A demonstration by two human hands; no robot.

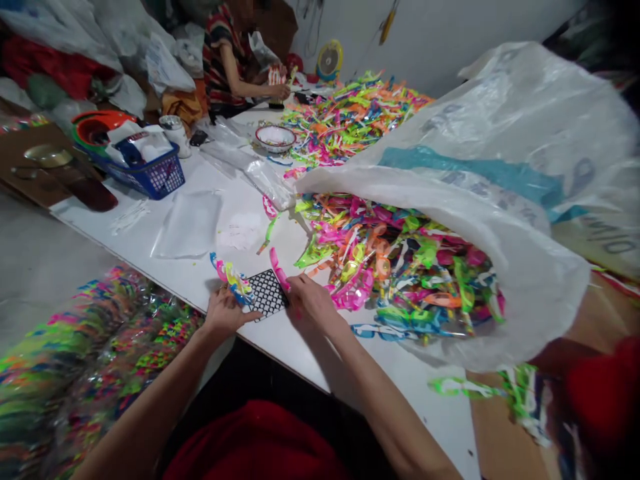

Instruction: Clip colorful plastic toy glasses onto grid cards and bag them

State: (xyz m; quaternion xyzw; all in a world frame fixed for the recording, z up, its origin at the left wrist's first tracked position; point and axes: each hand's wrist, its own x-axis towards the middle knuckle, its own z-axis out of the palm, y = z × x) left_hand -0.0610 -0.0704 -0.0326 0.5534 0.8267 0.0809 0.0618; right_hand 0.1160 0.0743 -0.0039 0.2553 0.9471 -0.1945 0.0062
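Observation:
My left hand (223, 312) is closed on a small bunch of coloured plastic glasses frames (231, 276) at the near edge of the white table (200, 267). My right hand (309, 301) pinches a pink plastic frame (279, 268) just beside it. Between the two hands a black mesh-patterned card (267, 293) lies on the table, touching both. A big white sack (500, 200) lies on its side to the right, spilling a heap of bright plastic frames (395, 267) next to my right hand.
Farther back lie a second pile of frames (350, 120), a white bowl (275, 138), clear plastic bags (187, 223) and a blue basket (150, 175). Another person (230, 60) sits at the far end. Bagged coloured frames (90, 367) lie on the floor at left.

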